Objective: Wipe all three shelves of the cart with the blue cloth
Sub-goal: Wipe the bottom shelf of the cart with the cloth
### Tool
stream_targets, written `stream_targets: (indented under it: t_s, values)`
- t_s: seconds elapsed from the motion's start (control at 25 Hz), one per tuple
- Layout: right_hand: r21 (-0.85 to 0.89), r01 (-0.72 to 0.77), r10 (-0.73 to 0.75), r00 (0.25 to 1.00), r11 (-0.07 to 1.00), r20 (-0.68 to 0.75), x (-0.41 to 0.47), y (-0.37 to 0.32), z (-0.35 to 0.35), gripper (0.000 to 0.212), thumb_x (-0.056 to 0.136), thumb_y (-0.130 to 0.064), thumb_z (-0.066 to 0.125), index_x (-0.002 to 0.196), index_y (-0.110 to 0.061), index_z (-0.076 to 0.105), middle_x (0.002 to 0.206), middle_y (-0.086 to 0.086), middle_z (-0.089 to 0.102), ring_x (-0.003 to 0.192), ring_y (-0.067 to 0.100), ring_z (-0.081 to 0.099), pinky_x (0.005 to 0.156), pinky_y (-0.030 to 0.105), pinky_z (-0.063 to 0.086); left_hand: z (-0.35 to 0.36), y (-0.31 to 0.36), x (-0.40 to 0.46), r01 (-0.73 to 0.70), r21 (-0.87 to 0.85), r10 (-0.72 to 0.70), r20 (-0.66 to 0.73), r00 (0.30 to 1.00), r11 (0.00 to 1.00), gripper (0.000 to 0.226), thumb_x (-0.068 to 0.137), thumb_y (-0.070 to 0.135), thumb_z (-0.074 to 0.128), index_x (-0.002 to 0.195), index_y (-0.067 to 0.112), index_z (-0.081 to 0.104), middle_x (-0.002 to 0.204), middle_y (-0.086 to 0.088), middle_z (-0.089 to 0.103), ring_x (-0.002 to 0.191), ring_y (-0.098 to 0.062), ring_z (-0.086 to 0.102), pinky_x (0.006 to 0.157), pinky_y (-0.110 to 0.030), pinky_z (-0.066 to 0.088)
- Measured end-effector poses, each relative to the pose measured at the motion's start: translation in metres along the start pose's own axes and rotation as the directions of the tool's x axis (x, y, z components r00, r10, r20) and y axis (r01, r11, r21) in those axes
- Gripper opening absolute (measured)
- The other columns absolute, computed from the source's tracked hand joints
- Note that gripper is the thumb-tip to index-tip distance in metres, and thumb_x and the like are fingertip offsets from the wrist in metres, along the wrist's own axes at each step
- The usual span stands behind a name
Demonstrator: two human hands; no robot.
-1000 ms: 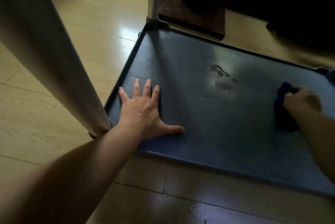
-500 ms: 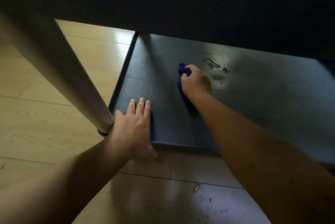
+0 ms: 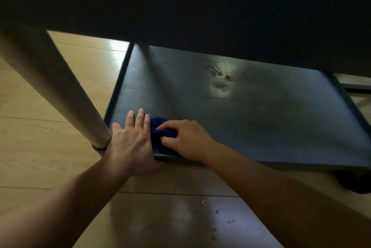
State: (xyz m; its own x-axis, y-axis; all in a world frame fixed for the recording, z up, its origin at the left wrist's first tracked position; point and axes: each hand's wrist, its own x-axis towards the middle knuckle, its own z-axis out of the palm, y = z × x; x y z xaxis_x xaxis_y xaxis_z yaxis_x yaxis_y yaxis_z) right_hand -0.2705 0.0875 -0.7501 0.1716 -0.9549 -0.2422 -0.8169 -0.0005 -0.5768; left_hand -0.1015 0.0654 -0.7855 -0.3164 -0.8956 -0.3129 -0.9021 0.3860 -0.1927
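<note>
The cart's dark bottom shelf (image 3: 261, 123) lies low over the floor, with a shiny scuffed patch (image 3: 217, 79) near its middle. The blue cloth (image 3: 160, 133) is bunched at the shelf's front left corner. My right hand (image 3: 186, 139) presses down on the cloth and grips it. My left hand (image 3: 130, 141) lies flat with fingers spread on the same corner, right beside the cloth, its thumb hidden under the front edge. The shelf above (image 3: 180, 6) fills the top of the view as a dark band.
A thick pale cart post (image 3: 50, 87) slants down to the front left corner. A black caster wheel (image 3: 355, 181) shows at the front right. Light wooden floor (image 3: 50, 157) surrounds the cart, with small crumbs in front.
My right hand swept the cloth from the shelf's right side across the middle to the front left corner, ending against my left hand. The left hand stayed on the corner.
</note>
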Motion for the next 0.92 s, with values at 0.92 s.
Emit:
stream_targets:
  t_s: [0.92]
  values:
    - [0.007,-0.078,0.073,0.902,0.997,-0.426,0.041,0.022,-0.009,0.035,0.091,-0.031,0.06,0.126,-0.03,0.061,0.109,0.014,0.06,0.095,0.032,0.062,0.085,0.04,0.053,0.003,0.002,-0.001,0.015,0.004,-0.015,-0.049,0.999,1.0,0.155,0.054,0.11,0.037,0.162,0.01,-0.011,0.175,-0.013,-0.006,0.159,-0.038,0.003,0.115,-0.058,0.033]
